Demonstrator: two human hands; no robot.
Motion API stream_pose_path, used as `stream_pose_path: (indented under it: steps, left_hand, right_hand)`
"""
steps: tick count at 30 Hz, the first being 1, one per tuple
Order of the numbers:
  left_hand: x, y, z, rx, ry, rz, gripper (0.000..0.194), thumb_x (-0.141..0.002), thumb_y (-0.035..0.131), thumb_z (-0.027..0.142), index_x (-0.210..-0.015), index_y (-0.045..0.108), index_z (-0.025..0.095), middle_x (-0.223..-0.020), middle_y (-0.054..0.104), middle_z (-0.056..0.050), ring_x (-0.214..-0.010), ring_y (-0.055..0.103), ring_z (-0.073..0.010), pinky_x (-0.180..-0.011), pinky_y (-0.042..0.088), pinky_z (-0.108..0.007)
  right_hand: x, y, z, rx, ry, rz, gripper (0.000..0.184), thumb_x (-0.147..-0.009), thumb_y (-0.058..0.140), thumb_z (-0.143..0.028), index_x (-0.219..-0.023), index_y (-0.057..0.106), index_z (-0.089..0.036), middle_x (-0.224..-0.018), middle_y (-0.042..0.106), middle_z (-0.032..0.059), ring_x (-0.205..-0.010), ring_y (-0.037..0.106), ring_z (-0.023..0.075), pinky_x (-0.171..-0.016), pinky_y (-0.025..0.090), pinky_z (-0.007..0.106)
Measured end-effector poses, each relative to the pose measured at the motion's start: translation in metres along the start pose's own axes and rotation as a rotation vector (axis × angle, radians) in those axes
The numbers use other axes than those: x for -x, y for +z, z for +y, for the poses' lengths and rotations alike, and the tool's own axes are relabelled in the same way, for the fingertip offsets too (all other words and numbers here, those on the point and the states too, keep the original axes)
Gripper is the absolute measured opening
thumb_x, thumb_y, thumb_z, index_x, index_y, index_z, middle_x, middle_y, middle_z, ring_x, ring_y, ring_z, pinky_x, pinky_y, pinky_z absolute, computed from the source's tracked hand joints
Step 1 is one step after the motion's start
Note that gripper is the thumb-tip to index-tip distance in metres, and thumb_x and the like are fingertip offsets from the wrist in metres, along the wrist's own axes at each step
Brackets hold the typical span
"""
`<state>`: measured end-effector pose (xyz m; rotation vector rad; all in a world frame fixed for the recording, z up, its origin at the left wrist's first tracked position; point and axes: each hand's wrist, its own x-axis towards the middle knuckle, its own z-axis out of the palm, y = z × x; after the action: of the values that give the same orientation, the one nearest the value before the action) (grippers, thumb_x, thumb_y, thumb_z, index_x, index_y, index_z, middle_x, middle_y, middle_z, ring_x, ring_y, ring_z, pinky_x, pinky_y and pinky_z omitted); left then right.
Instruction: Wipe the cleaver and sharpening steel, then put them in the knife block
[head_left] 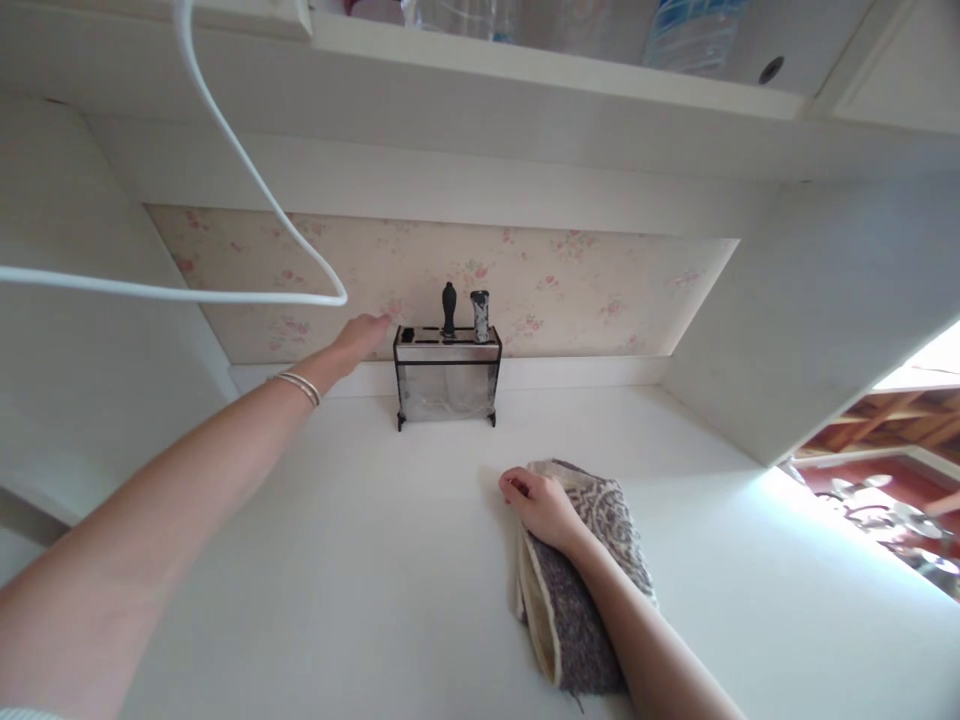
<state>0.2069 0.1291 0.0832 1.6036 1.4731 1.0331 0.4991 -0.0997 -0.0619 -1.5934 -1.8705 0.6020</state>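
Observation:
A narrow knife block [448,385] with clear sides and a black frame stands upright on the white counter, against the back wall. From its top rise a black knife handle [449,305] and a grey-and-black patterned handle [481,315]. My left hand [363,338] reaches to the block's upper left corner, and its fingers are largely hidden. Nearer to me, on the right, lies a folded grey-and-cream patterned towel [607,540]. My right hand [541,505] rests over its upper left edge, fingers curled closed at the cloth.
A white cable [255,175] hangs in a loop at the upper left. Overhead, an open cabinet shelf [555,62] holds plastic bottles [694,35]. Side panels [810,280] bound the counter, and flowered wallpaper [577,285] covers the back. At the right, cutlery [889,515] lies beyond the counter's edge.

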Motion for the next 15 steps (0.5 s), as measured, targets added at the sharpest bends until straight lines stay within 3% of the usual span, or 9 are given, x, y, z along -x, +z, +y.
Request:
stream_pose_path:
  steps: [3,6,11,15]
  left_hand:
    - [0.018,0.007,-0.018,0.078,-0.115,-0.137,0.069,-0.076,0.046,0.072,-0.12,0.055,0.02,-0.128,0.055,-0.018,-0.108,0.058,-0.0344,-0.08,0.052,-0.044]
    - [0.033,0.023,-0.023,0.316,-0.205,-0.323,0.067,-0.078,0.039,0.074,-0.119,0.058,0.024,-0.124,0.061,-0.013,-0.1,0.064,-0.0293,-0.082,0.053,-0.041]
    - [0.043,0.037,-0.017,0.435,-0.242,-0.324,0.058,-0.082,0.042,0.067,-0.12,0.058,0.026,-0.124,0.061,-0.01,-0.092,0.067,-0.0267,-0.088,0.051,-0.043]
    - [0.046,0.051,-0.014,0.46,-0.209,-0.404,0.062,-0.08,0.046,0.068,-0.123,0.056,0.024,-0.13,0.057,-0.011,-0.099,0.065,-0.027,-0.097,0.045,-0.045]
  right_hand:
    - [0.0,0.003,-0.002,0.07,0.009,-0.009,0.027,-0.089,0.043,-0.036,-0.09,0.067,-0.022,-0.075,0.069,0.002,-0.069,0.063,0.0157,-0.065,0.04,0.024]
    - [-0.001,0.004,-0.004,0.108,0.011,-0.003,0.028,-0.089,0.043,-0.036,-0.09,0.067,-0.022,-0.079,0.07,0.0027,-0.071,0.063,0.0158,-0.066,0.041,0.024]
    - [0.0,-0.009,-0.017,0.072,0.013,-0.01,0.026,-0.09,0.044,-0.035,-0.093,0.066,-0.022,-0.082,0.07,0.0021,-0.076,0.064,0.0162,-0.071,0.044,0.026]
    - [0.026,-0.017,-0.036,0.263,0.005,0.115,0.028,-0.089,0.046,-0.042,-0.1,0.064,-0.023,-0.103,0.067,0.0054,-0.099,0.06,0.0219,-0.086,0.044,0.034]
